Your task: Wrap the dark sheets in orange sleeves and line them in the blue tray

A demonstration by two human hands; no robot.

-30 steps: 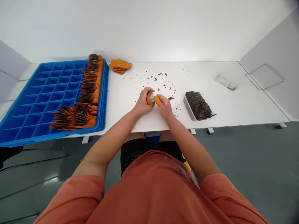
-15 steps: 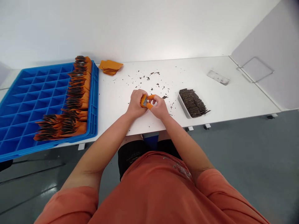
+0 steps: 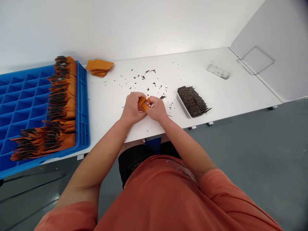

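My left hand point(image 3: 132, 107) is closed around a small orange packet point(image 3: 141, 103) above the white table. Against the packet's right side is my right hand point(image 3: 157, 109), its thumb and finger in orange covers and bent together at the packet's opening. What lies between those fingertips is hidden. Right of my hands, a white tray point(image 3: 184, 105) holds a dense row of thin dark pieces point(image 3: 193, 101). A stack of flat orange packets point(image 3: 99, 66) lies at the back left. Filled orange packets point(image 3: 69, 107) stand in the right part of a blue divided crate point(image 3: 83, 106).
Dark flakes point(image 3: 143, 77) are scattered over the white table point(image 3: 108, 112) behind and beside my hands. A clear rectangular lid or tray point(image 3: 218, 71) lies at the back right. Beyond it, a wire frame point(image 3: 258, 61) stands at the side panel.
The view has turned, so the table and crate appear further left. My right fingers have moved in closer against the orange packet, which my left hand still holds.
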